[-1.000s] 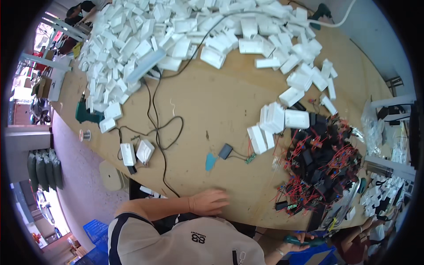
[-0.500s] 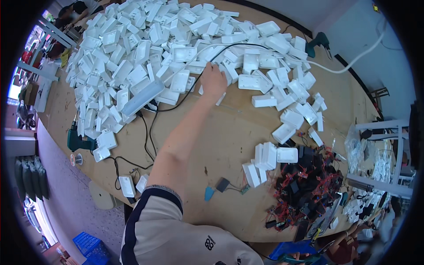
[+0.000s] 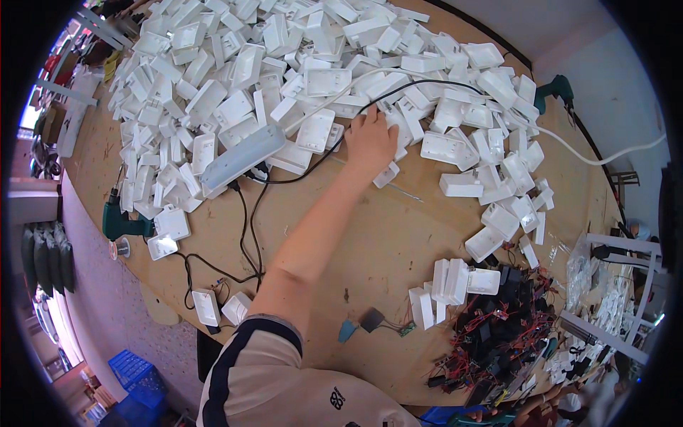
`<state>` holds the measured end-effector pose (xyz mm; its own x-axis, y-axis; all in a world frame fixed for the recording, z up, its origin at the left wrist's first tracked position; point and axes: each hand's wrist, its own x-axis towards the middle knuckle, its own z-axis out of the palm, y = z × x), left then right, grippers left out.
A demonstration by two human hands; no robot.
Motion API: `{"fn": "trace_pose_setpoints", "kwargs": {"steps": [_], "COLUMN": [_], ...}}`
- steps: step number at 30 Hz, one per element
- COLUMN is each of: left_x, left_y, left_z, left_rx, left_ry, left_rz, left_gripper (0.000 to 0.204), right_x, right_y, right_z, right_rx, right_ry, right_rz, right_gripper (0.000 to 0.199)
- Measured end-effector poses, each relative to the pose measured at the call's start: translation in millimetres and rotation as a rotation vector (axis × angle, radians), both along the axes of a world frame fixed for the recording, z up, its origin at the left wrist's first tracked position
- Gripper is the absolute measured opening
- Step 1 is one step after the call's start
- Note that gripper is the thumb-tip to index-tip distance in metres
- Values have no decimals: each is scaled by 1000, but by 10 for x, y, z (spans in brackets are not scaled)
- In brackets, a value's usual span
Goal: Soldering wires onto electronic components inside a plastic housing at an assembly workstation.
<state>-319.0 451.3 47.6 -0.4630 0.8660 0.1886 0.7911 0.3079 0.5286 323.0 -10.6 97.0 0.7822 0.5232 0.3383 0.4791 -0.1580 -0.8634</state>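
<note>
Left hand (image 3: 370, 139) far out on the big pile of white plastic box shells (image 3: 313, 132), fingers bent down on one, grip hard to tell. Right hand not seen. Best to pinch one shell only, clear of the thin black wire (image 3: 398, 89).
</note>
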Motion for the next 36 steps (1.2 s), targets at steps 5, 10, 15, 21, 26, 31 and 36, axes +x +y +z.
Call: {"fn": "trace_pose_setpoints", "kwargs": {"steps": [5,10,15,21,26,31,36], "left_x": [-38,-383,-349,-1399,-2266,-2592,-2962], "left_y": [154,194,147,294,284,351,138], "left_z": [-145,-195,184,463,488,457,431], "left_rx": [71,351,487,690,426,-131,-126], "left_ry": [-227,-407,-153,197,215,85,156], "left_rz": [223,301,261,551,729,635,221], "left_gripper": [59,59,61,75,78,78,78], "right_x": [-152,-344,-493,-435,-693,-522,-1041], "right_y": [79,181,302,245,571,578,1018], "right_z": [117,168,260,187,380,237,461], "right_rx": [-47,-152,-157,-175,35,143,-7], "right_ry": [-6,-135,-131,-190,886,1060,730], "right_rz": [128,43,16,-53,83,108,241], "right_gripper": [59,61,56,48,47,46,49]}}
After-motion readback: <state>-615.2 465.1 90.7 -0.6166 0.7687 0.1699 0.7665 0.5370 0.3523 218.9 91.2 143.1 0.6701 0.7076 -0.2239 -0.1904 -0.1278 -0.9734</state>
